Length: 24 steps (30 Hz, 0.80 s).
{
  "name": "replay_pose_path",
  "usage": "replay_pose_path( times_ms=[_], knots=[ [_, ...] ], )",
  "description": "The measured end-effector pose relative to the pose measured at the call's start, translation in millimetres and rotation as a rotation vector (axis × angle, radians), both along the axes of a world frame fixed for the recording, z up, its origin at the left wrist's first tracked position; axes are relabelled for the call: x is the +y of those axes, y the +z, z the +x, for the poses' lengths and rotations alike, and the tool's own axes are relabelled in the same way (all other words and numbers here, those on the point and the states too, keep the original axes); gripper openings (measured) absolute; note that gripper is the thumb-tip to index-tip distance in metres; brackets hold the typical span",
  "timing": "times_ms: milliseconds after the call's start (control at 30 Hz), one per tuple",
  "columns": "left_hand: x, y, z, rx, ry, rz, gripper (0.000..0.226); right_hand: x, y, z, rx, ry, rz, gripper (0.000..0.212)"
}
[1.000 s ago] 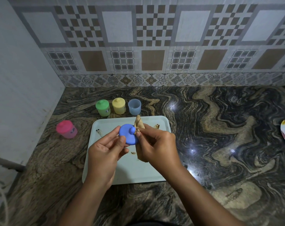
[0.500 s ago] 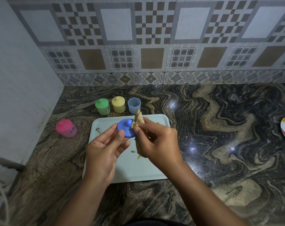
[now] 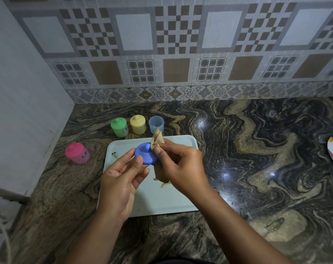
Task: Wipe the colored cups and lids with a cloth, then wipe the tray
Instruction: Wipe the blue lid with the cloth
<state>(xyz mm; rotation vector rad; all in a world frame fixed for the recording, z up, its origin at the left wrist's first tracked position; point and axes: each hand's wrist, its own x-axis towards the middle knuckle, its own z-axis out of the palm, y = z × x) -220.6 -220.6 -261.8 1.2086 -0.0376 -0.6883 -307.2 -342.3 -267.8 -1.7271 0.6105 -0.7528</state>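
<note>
Holding a blue lid (image 3: 145, 156) by its near edge, the left hand (image 3: 121, 180) pinches it with thumb and fingers above the far part of the white tray (image 3: 171, 199). The right hand (image 3: 180, 164) grips a tan cloth (image 3: 157, 139) and presses it on the lid's right side, beside the knob. One end of the cloth sticks up. Just past the tray's far edge stand a green cup (image 3: 119, 127) and a yellow cup (image 3: 138, 124), both with lids, and an open blue cup (image 3: 156, 123). A pink cup (image 3: 77, 153) with its lid sits left of the tray.
</note>
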Motion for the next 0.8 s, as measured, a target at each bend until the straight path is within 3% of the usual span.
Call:
replay_pose_path(
  times_ms=[167, 367, 600, 800],
  knots=[
    [0, -4, 2, -0.038, -0.034, 0.043, 0.04, 4, -8, 1, -0.026, 0.019, -0.157, 0.015],
    [-3, -5, 1, -0.053, -0.126, 0.077, 0.029, -16, -10, 6, 0.077, -0.024, 0.109, 0.014],
    [-8, -12, 5, -0.488, -0.137, 0.419, 0.026, -17, -21, 8, 0.068, -0.052, 0.24, 0.013],
    [-12, -19, 7, -0.604, -0.19, 0.443, 0.014, -19, -24, 4, 0.036, -0.031, 0.252, 0.012]
  ],
)
